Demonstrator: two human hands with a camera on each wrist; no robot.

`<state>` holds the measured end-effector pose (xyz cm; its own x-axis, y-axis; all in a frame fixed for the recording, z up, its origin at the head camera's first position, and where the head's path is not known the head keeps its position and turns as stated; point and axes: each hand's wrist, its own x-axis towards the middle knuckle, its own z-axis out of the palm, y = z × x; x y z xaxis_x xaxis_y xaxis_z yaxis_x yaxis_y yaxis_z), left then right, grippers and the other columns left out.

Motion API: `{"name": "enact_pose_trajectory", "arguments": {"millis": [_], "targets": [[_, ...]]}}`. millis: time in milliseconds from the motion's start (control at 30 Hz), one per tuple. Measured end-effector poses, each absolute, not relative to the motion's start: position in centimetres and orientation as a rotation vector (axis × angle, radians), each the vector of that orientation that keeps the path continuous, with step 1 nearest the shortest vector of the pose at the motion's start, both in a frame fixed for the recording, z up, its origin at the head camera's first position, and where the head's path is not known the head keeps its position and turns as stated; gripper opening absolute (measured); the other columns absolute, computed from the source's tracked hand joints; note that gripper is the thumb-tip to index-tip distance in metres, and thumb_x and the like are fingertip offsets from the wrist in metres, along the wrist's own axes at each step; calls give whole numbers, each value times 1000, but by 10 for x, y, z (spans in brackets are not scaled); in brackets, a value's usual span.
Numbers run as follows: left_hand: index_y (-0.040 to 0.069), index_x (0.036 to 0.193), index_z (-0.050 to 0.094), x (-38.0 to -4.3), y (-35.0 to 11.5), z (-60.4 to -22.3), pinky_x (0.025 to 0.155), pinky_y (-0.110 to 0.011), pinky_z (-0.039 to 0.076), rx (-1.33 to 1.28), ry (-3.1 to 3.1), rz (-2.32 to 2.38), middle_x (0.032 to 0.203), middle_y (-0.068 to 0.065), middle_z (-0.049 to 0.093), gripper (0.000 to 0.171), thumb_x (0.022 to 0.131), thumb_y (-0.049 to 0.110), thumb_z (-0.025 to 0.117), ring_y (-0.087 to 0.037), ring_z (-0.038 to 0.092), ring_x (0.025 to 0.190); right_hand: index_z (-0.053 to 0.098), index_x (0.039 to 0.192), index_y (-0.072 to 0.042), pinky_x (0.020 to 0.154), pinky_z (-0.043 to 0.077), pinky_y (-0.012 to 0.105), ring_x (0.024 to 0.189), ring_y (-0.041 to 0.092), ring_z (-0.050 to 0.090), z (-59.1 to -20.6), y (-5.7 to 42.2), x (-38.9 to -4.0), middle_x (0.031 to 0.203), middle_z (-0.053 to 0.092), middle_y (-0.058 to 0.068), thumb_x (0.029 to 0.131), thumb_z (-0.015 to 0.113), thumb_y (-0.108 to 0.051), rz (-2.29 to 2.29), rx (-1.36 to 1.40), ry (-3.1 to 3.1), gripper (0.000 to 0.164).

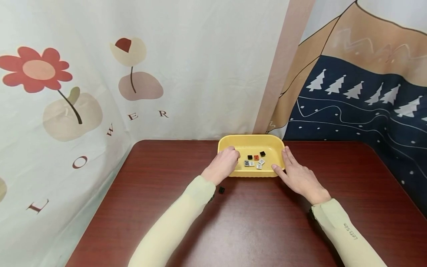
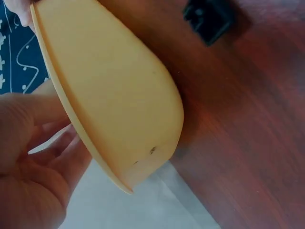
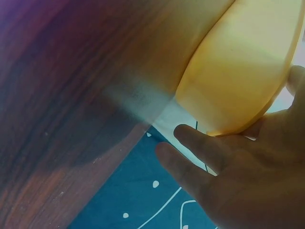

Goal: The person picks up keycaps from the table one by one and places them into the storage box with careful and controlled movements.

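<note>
A yellow plastic tray stands at the far edge of the table. My left hand is over its left end with curled fingers. In the left wrist view the fingertips disappear behind the tray rim, so whatever they may hold is hidden. At the right end, my right hand rests against the tray, its fingers fairly straight along the rim and its thumb reaching over the inside. Inside the tray lie several small square pieces: black, red-orange, grey and white.
One small black piece lies on the dark red wooden table, in front of the tray and near the left wrist. Printed curtains hang right behind the table and along its left side.
</note>
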<state>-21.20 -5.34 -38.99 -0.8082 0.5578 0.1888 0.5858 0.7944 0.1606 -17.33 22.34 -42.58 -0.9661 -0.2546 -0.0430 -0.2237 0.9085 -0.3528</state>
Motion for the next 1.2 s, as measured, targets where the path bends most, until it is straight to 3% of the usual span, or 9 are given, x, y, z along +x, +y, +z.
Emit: {"name": "enact_pose_trajectory", "arguments": {"millis": [100,233,433,567,633,733,833,1067,1200], "targets": [[14,60,57,-225,-52,-400,63,-28,44,-966,-2863,-276,64,2,47,37,89,-8,64,-14,46,69,9,163,5,102,44,65,141,52,40,-426,224,-174,171,5,24,106,28,-68,-535,-374,2982,94],[18,54,32,-232,-47,-403,61,-30,40,-988,-2915,-211,60,5,30,52,87,-9,63,-14,39,65,10,163,5,102,44,65,142,51,40,-426,224,-174,171,5,24,105,28,-68,-534,-373,2980,95],[16,54,32,-233,-41,-399,60,-28,36,-926,-2999,-204,60,4,34,53,88,-11,62,-15,39,66,11,163,5,102,44,65,140,52,42,-426,223,-174,171,4,24,106,29,-67,-528,-375,2983,94],[14,55,45,-236,-39,-401,64,-30,42,-903,-3021,-213,63,2,47,45,86,-11,65,-16,44,68,11,163,6,103,44,64,139,52,43,-425,223,-174,171,4,24,106,29,-67,-529,-376,2986,94],[11,63,61,-237,-38,-401,71,-32,48,-882,-3047,-246,72,0,61,31,86,-8,70,-17,55,74,11,163,6,103,44,64,138,52,44,-425,223,-174,171,4,24,106,29,-67,-530,-376,2987,94],[7,91,78,-237,-38,-399,88,-34,53,-844,-3091,-304,99,-6,75,9,87,-1,76,-21,68,95,12,163,6,102,45,64,138,53,45,-425,223,-173,171,5,24,106,29,-67,-530,-373,2989,94],[5,114,78,-234,-40,-396,96,-37,53,-801,-3105,-345,117,-9,74,24,90,6,77,-25,68,110,12,163,6,101,45,64,137,53,45,-425,223,-173,171,6,24,106,29,-67,-532,-375,2990,94],[13,125,75,-220,-52,-394,82,-39,58,-802,-2976,-322,118,-4,70,28,99,21,72,-23,70,104,12,163,5,99,46,65,136,53,46,-424,222,-173,171,6,24,106,30,-67,-536,-370,2987,94],[12,131,71,-210,-61,-396,83,-39,58,-878,-2871,-303,121,-5,70,34,101,27,70,-22,70,102,11,163,5,99,46,65,136,53,46,-424,223,-172,171,5,24,105,29,-67,-537,-364,2980,94]]}}
